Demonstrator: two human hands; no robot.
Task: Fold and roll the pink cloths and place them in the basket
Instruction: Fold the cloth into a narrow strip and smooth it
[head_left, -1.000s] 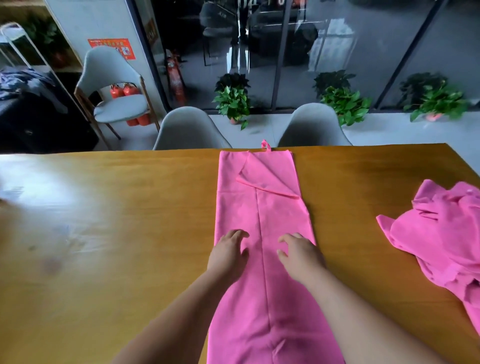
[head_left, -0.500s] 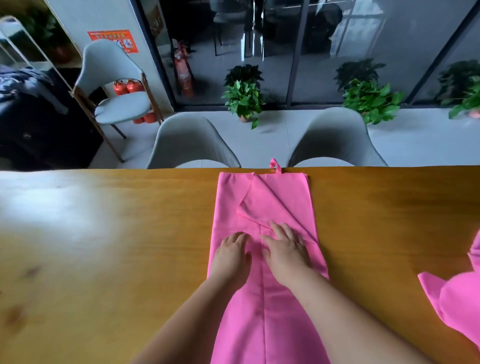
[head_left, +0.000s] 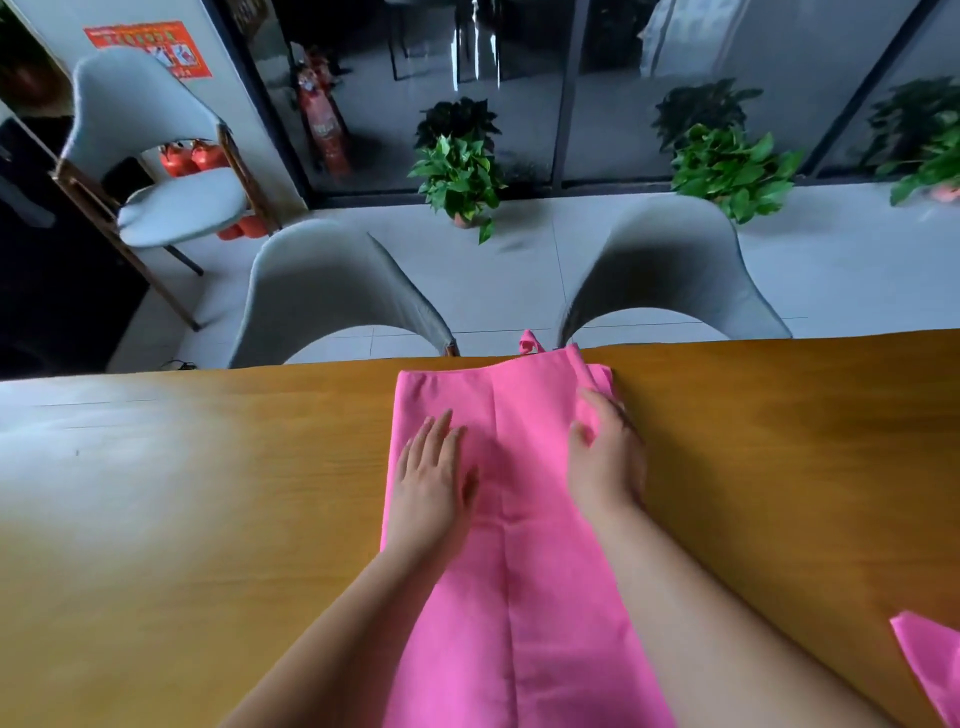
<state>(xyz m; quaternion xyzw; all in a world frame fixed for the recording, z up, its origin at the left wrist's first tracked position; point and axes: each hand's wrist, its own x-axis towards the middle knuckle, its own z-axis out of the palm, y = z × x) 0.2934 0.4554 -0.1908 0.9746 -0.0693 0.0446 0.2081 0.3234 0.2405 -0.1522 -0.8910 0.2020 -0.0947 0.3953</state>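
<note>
A long pink cloth (head_left: 519, 597) lies folded lengthwise down the middle of the wooden table (head_left: 208, 519), with a seam running along its centre and a small loop at its far end. My left hand (head_left: 431, 478) rests flat on the cloth's left half, fingers straight. My right hand (head_left: 605, 457) lies on the right half near the far right corner, fingers stretched over the bunched edge there. A corner of another pink cloth (head_left: 930, 660) shows at the lower right. No basket is in view.
Two grey chairs (head_left: 332, 296) (head_left: 670, 270) stand tucked at the table's far edge. A third chair (head_left: 150, 156) stands at the back left by red fire extinguishers. Potted plants (head_left: 460, 171) line the glass wall.
Both hands slid farther up the cloth toward its far end. The turned-over flap near the top right has been flattened out. The camera tilted forward, pushing the other cloth almost out of view.
</note>
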